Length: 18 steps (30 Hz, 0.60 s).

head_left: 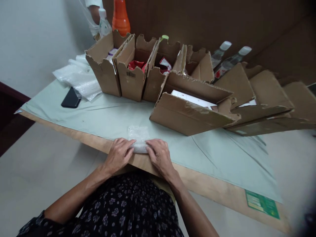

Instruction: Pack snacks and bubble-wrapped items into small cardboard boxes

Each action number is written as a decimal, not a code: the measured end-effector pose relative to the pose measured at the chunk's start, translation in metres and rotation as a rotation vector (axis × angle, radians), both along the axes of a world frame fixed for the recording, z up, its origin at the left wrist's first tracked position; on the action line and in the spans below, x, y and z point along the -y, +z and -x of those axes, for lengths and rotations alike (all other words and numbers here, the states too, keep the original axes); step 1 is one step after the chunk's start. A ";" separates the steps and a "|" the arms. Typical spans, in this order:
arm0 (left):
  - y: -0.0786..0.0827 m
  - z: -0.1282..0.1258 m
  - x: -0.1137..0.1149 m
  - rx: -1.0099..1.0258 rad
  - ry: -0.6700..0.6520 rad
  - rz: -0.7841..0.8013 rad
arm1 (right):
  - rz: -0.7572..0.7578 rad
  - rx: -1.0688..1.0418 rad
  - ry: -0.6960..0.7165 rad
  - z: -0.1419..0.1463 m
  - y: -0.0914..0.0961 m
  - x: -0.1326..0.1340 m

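A small piece of bubble wrap [138, 132] lies at the front edge of the table, its near end rolled up. My left hand [120, 152] grips the left end of the roll, fingers curled over it. At the right end, my right hand [159, 153] pinches the roll in the same way. Both hands rest low on the table edge, close to my body. Whether anything is inside the roll cannot be made out.
Several open cardboard boxes [130, 84] stand along the back, one box [190, 120] nearer, holding a white item. Bubble wrap sheets [79, 77] and a black phone [71, 98] lie left. Bottles [219, 54] stand behind. A green card [262, 203] lies at the right edge. Another person's arm [95, 14] shows at the back.
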<state>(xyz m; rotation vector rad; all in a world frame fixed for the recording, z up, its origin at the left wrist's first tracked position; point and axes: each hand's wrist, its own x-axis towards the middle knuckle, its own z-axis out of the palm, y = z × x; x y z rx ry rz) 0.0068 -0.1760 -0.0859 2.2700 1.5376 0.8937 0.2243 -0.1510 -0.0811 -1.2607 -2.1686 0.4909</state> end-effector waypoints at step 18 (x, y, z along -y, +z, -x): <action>0.015 -0.014 0.008 1.274 0.302 0.768 | 0.327 -0.317 -0.057 0.013 0.013 0.009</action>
